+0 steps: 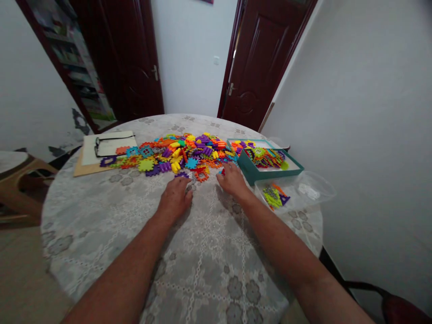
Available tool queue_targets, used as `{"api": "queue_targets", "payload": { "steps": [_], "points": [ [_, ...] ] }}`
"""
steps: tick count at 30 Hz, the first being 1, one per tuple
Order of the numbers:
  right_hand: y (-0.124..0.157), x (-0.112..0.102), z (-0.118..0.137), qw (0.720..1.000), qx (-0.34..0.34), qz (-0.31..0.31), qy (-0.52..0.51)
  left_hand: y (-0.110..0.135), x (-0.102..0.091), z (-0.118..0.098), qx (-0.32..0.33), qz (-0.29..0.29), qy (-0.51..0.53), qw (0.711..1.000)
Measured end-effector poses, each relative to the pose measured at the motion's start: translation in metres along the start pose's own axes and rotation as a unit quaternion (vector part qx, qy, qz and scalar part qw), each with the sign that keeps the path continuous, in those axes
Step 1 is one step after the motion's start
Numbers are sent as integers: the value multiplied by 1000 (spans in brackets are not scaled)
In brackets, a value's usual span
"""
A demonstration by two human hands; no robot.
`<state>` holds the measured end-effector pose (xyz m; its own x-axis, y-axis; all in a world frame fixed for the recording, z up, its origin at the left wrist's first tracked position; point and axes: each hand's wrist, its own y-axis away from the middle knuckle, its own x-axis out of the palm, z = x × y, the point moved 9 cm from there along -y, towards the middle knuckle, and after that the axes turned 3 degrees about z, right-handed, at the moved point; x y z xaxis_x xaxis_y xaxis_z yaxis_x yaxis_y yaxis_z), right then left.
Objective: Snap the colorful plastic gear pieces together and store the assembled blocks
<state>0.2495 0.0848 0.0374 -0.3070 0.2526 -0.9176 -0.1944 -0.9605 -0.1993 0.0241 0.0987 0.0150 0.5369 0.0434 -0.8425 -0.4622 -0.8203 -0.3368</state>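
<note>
A heap of colourful plastic building pieces (189, 150) spreads over the middle of the table, with notched squares, frames and ribbed connectors among them. My left hand (174, 197) rests on the cloth at the near edge of the heap, thumb apart from the fingers, and nothing shows in it. Just beyond its fingertips lies a purple notched piece (181, 174). My right hand (232, 181) is closed at the heap's right side, with a small red piece (222, 172) at its fingertips, mostly hidden. Between the hands lies an orange square frame (201, 175).
To the right stands a green-edged box (248, 170) holding more pieces. A clear plastic tray (297, 198) with several pieces sits in front of it. Black glasses (96, 147) lie on a pale folder (88, 155) at left. The round table (202, 252) wears a patterned cloth.
</note>
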Motion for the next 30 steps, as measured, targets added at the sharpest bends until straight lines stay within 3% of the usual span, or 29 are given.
{"api": "queue_targets", "payload": {
  "steps": [4, 7, 11, 19, 23, 26, 28, 30],
  "points": [
    [-12, 17, -18, 997, 74, -19, 34, 1, -1, -1, -6, 0, -8, 1000],
    [-5, 29, -18, 995, 67, -24, 75, 1, 0, -5, -2, 11, -21, 1000],
    [5, 40, -5, 998, -16, -2, 59, 2, -1, -13, 10, 29, -33, 999],
    [15, 37, 32, 974, -188, -8, -130, 3, 1, -18, 24, 33, -22, 999],
    [17, 35, 35, 942, -181, 12, -281, 4, 2, -24, 37, 40, -5, 998],
    [18, 45, 38, 885, -152, 78, -433, 4, 0, -26, 25, 29, 28, 999],
    [19, 51, 43, 853, -145, 102, -491, 2, -1, -22, -3, 22, 83, 996],
    [20, 48, 46, 852, -161, 91, -489, -1, 1, -16, -36, 32, 184, 982]
  ]
}}
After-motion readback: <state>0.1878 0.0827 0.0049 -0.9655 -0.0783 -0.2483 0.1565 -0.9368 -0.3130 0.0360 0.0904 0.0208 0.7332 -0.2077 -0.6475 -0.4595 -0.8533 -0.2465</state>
